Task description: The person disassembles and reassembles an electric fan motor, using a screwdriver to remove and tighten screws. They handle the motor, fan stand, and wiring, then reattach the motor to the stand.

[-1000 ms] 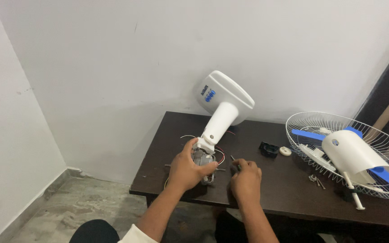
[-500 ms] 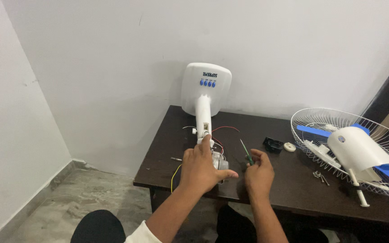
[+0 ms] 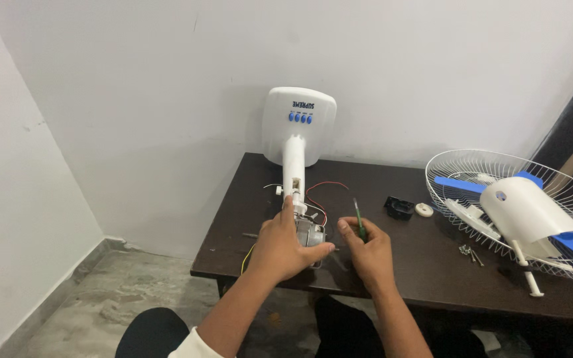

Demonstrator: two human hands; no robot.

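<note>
**Fan motor steadied for screwdriver work**

Left hand (image 3: pixel 280 248) wraps over the grey metal fan motor (image 3: pixel 310 235) near the front edge of the dark table (image 3: pixel 432 265). Grip is closed around the motor's housing, thumb along the white neck (image 3: pixel 293 176) that runs back to the upturned fan base (image 3: pixel 298 129) leaning by the wall. Red and yellow wires (image 3: pixel 323 192) loop loose beside the motor.

Right hand (image 3: pixel 369 255) has its fingers pinched shut on a thin green-handled screwdriver (image 3: pixel 359 220), shaft pointing up and away, tip not on anything yet; the hand sits just beside the motor, not touching it.

To the right, well apart: a small black part (image 3: pixel 399 207), a white round knob (image 3: pixel 423 210), a few loose screws (image 3: pixel 469 250), and the wire guard (image 3: pixel 499 169) holding the blue blades and white rear cover (image 3: pixel 525 212).

Judgement on doing this well:
- Keep the left grip firm so the motor cannot roll under turning force.
- Turn the driver tip down and seat it squarely before twisting.
- Keep the wires out from under the tip and palm.
- Put any freed screw with the others, away from the table's edge.
</note>
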